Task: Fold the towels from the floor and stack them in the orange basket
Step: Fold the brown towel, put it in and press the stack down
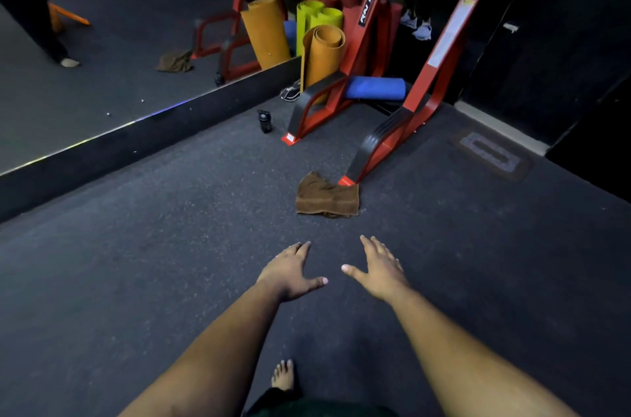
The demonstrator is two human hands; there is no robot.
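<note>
Head view, hands: left hand (290, 271) and right hand (379, 268) both stretched forward, palms down; fingers (300, 251) straight and loosely spread, thumbs pointing toward each other, holding nothing
Head view, towel: brown towel (327, 196) lies crumpled on the dark floor (170, 245), straight ahead of the fingertips and apart from them; not yet touched
Long axis: towel's near hem runs crosswise to the reach, left to right
Nearer hand: towel sits slightly toward the right hand's side; I judge the two about equally near
Edges: towel's far right corner touches the foot of the red frame (362, 160); a black bottle (264, 121) stands well beyond the left fingers
Open room: bare floor between fingers and towel, and to both sides
Basket: orange basket not in view
Mirror: mirror (102, 57) at far left reflects the towel
</note>
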